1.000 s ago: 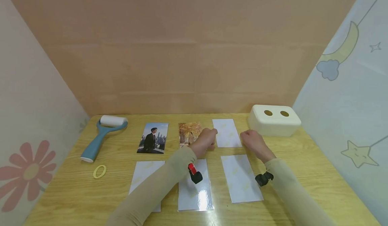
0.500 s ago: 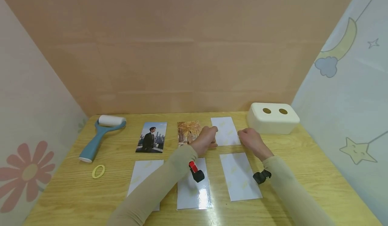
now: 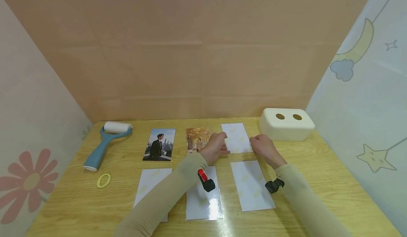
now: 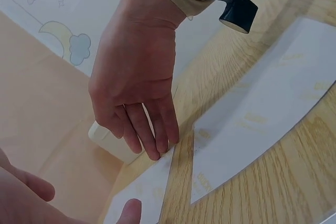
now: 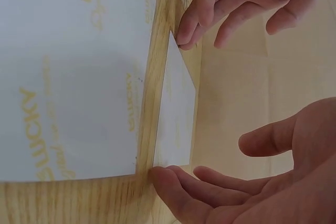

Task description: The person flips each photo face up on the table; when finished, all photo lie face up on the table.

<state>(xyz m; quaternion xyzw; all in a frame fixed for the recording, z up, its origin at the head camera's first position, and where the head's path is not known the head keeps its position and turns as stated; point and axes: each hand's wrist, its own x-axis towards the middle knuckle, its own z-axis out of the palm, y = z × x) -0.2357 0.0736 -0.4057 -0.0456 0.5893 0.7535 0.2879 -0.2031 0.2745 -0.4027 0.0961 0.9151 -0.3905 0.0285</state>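
Face-down at the back of the table lies a white photo card [image 3: 236, 140] with faint yellow lettering. My left hand [image 3: 215, 148] is at its left edge, fingertips down by the near corner in the right wrist view. At the opposite edge is my right hand [image 3: 264, 146], its fingertips touching the table and card edge [image 5: 176, 108]. Neither hand's fingers close round the card. Left of my left hand lies an autumn photo [image 3: 197, 138], partly covered by that hand. Nearer me is another white-backed card [image 3: 252, 185].
A portrait photo [image 3: 159, 144] lies further left, with a blue-handled lint roller [image 3: 105, 145] and a yellow ring [image 3: 104, 181] beyond it. Two more white cards, a left one [image 3: 152, 180] and a middle one [image 3: 203, 201], lie under my left forearm. A cream box [image 3: 287, 125] stands back right.
The head view has shifted slightly. My left hand's fingers have spread a little, while my right hand stays by the card's right edge. The cards keep their places.
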